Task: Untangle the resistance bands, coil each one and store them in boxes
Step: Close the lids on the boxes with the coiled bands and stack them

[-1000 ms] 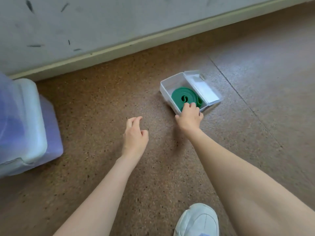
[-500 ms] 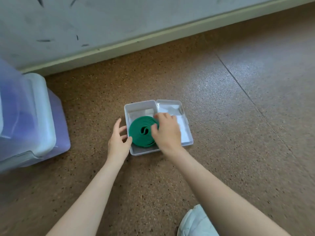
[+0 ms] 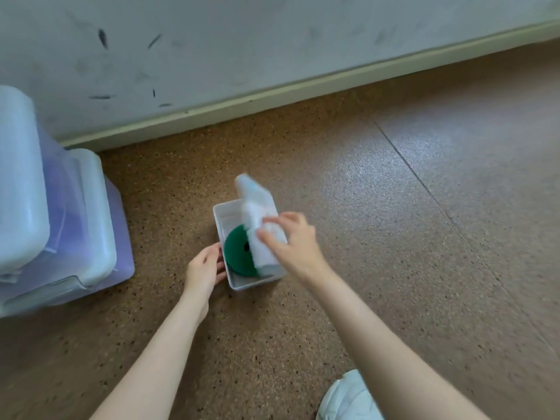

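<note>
Two hands at box. Right hand (image 3: 295, 242): lid (image 3: 260, 234) pinched by thumb and fingers, lid tilted up over box, blurred. Left hand (image 3: 204, 268): fingers straight, pressed against left wall of clear box (image 3: 239, 283). Green band (image 3: 238, 253) coiled flat inside box, partly hidden by lid. Box set on speckled brown floor (image 3: 394, 207). Purple storage bins (image 3: 60, 222) stacked at left by wall (image 3: 242, 40).

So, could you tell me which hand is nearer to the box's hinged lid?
Right. The right hand grips the lid, half raised over the box; the left hand rests against the box's near-left wall, away from the lid.
</note>
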